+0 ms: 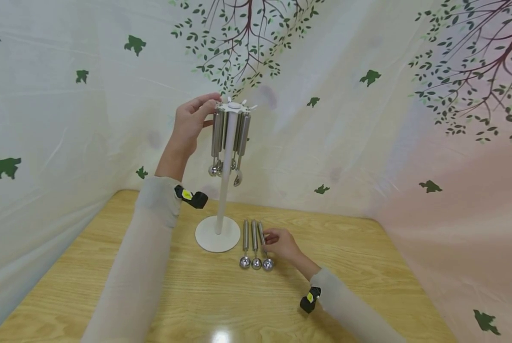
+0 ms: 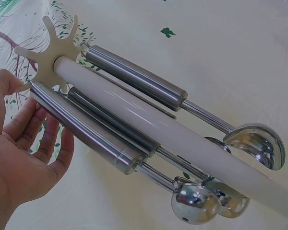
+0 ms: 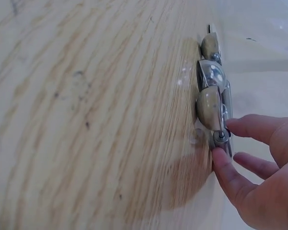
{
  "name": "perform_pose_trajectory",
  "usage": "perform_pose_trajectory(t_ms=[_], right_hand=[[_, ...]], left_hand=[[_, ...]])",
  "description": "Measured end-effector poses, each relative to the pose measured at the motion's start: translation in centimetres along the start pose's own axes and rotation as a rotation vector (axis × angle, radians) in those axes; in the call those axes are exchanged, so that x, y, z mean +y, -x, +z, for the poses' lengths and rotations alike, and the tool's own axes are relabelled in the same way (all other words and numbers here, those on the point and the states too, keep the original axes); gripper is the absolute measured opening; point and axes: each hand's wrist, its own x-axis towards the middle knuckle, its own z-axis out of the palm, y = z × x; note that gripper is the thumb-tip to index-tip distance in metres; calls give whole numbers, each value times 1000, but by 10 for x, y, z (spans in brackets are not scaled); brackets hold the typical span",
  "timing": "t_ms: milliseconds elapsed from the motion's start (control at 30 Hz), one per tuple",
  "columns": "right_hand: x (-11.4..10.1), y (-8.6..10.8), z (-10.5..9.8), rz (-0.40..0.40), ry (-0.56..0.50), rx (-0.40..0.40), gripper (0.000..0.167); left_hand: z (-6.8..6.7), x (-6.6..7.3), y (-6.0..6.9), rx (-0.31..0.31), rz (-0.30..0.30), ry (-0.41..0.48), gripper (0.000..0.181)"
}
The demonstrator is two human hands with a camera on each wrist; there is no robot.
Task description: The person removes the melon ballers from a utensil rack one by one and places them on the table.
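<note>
A white rack (image 1: 224, 200) with a pronged top stands upright, and several steel melon ballers hang from it, bowls down. At the rack's left side, my left hand (image 1: 190, 125) pinches the top of one hanging melon baller (image 2: 86, 125), thumb at the prong tip and fingers behind the handle. Three more melon ballers lie side by side on the table, right of the rack's base. My right hand (image 1: 285, 245) pinches the rightmost melon baller (image 1: 267, 264) near the lower end of its handle; its domed bowl (image 3: 210, 108) shows in the right wrist view.
The rack's round white base (image 1: 205, 239) rests on the wooden table (image 1: 221, 295) near its back edge. A pale cloth (image 1: 298, 157) printed with branches and leaves hangs behind and on both sides.
</note>
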Motion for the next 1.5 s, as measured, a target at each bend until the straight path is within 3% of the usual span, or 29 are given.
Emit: perform_pose_trajectory(t_ms=[167, 467, 800, 900, 1000, 1133, 1233, 1333, 1500], right_hand=[[2, 0, -3, 0, -20, -29, 42], [5, 0, -2, -16, -32, -14, 41], [-2, 0, -5, 50, -34, -57, 39], [-5, -1, -7, 43, -27, -58, 40], [-8, -3, -9, 28, -26, -42, 41], [-16, -7, -13, 17, -65, -15, 42], [-24, -11, -17, 9, -113, -1, 42], [-34, -17, -22, -5, -170, 1, 41], [-63, -27, -33, -44, -240, 10, 40]], left_hand=[[-2, 0, -1, -6, 4, -3, 36], [-1, 2, -2, -8, -5, -30, 35], [-1, 4, 0, -22, -12, -48, 35], [1, 6, 2, 0, -10, -58, 36], [4, 8, 5, 67, 10, -70, 35], [11, 13, 8, 184, 68, -135, 29], [18, 18, 13, 235, 114, -203, 28], [24, 23, 20, 242, 150, -274, 31], [31, 27, 27, 192, 184, -423, 41]])
